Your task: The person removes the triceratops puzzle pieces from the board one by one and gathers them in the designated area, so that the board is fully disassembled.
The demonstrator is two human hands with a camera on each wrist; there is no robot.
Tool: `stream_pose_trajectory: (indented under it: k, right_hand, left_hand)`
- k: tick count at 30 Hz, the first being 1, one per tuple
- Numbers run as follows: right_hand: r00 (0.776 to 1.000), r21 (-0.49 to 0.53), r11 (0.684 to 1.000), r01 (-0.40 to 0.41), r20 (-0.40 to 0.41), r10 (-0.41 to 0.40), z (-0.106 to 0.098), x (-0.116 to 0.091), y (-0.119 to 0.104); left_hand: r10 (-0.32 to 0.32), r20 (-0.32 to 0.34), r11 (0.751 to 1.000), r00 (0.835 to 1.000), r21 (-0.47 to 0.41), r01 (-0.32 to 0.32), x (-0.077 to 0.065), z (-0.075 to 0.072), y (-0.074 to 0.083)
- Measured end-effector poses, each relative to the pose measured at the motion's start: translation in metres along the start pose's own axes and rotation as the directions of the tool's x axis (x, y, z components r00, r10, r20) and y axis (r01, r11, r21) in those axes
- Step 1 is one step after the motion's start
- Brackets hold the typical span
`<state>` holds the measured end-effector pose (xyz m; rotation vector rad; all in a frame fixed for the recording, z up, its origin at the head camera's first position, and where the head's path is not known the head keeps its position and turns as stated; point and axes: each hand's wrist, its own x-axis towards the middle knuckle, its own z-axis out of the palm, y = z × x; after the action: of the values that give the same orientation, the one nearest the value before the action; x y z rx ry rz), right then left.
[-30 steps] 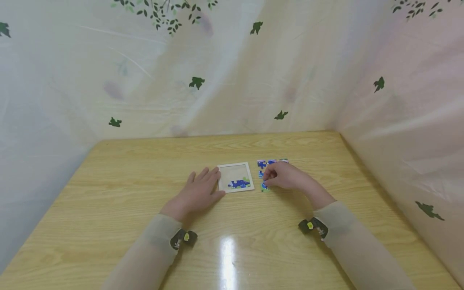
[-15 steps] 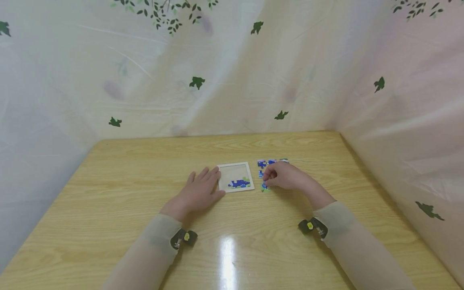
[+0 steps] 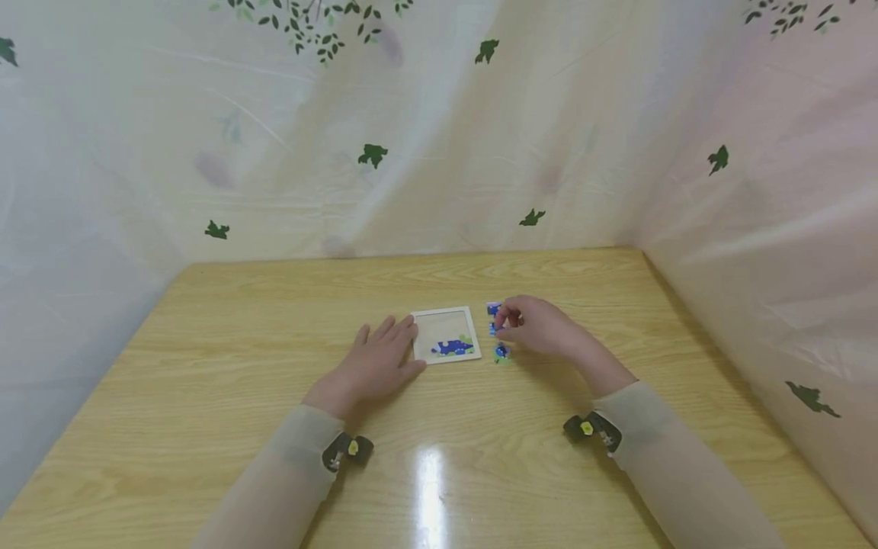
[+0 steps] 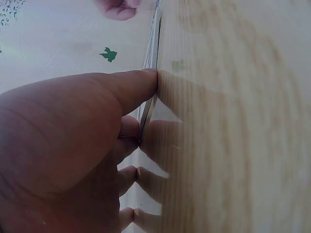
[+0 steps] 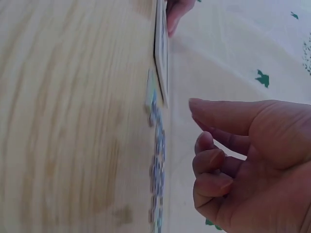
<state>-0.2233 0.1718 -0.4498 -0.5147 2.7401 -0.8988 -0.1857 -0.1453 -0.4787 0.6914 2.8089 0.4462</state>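
My left hand (image 3: 376, 361) lies on the table with straight, spread fingers, steadying a small white puzzle frame (image 3: 475, 333) by its left side. In the left wrist view the thumb (image 4: 138, 85) touches the frame's edge. Joined blue and green puzzle pieces (image 3: 454, 348) fill the lower right part inside the frame. Over the loose pieces to the right hovers my right hand (image 3: 538, 326). In the right wrist view its fingers are loosely curled, and no piece shows between thumb and fingertips. A loose blue-green piece (image 3: 502, 352) lies just below this hand; others are hidden behind it.
Near the frame's right side lie further loose pieces, among them a blue one (image 3: 493, 309) at the top. All rest on a wooden table (image 3: 274, 305). A pale curtain with green leaf prints (image 3: 370, 206) closes off the back and sides.
My right hand has lifted and shifted slightly away from me, uncovering more of the near blue-green piece and covering the far pieces. The left hand and frame have stayed put.
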Motion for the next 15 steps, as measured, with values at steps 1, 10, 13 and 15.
stream_pose_trajectory:
  k: [1, 10, 13, 15]
  right_hand:
    - [1.0, 0.014, 1.0, 0.005, -0.013, -0.005, 0.0, 0.001, -0.003]
    - [0.999, 0.076, 0.996, 0.048, 0.0, -0.048, 0.015, 0.013, -0.031]
    - [0.998, 0.086, 0.995, 0.051, 0.034, -0.055, 0.02, 0.017, -0.041]
    - [0.996, 0.093, 0.994, 0.057, 0.059, -0.062, 0.023, 0.021, -0.046]
  left_hand:
    - [-0.001, 0.0, 1.0, 1.0, -0.002, 0.001, 0.0, 0.0, 0.0]
    - [0.0, -0.004, 1.0, 1.0, 0.014, 0.0, 0.001, -0.001, -0.002]
    - [0.001, -0.008, 1.0, 1.0, 0.013, -0.001, 0.002, 0.0, -0.002]
    - [-0.001, -0.009, 1.0, 1.0, 0.018, 0.001, 0.002, 0.0, -0.001]
